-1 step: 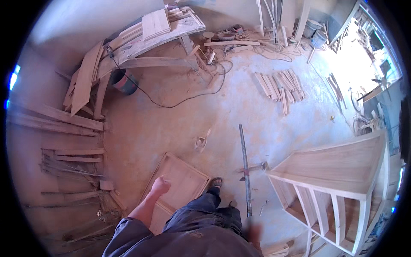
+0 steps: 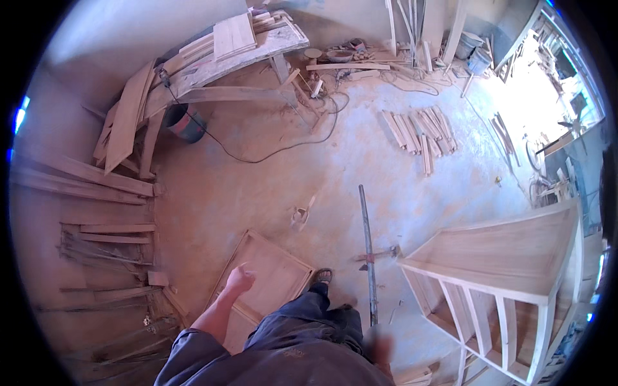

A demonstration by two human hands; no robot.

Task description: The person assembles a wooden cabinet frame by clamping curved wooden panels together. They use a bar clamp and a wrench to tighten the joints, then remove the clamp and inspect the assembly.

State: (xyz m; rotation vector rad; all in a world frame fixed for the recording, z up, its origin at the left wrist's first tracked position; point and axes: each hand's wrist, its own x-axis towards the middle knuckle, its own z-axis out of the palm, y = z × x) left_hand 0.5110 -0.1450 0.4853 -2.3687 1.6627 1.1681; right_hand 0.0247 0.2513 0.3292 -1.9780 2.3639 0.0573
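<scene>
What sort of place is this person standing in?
Most likely a woodworking shop: there is a workbench stacked with boards, cut wooden strips lying on the floor, and a bare wooden cabinet-like frame at right.

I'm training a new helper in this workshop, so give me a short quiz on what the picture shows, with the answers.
1. True or false: the dark bucket stands on top of the workbench.
2. Which thing does the left hand appear over? A) the workbench; B) the framed wooden panel; C) the black cable.
3. Fill in: in the picture, a long metal ____ shows between the panel and the wooden cabinet frame.

Key: 1. False, it is on the floor. 2. B. 3. Bar.
</scene>
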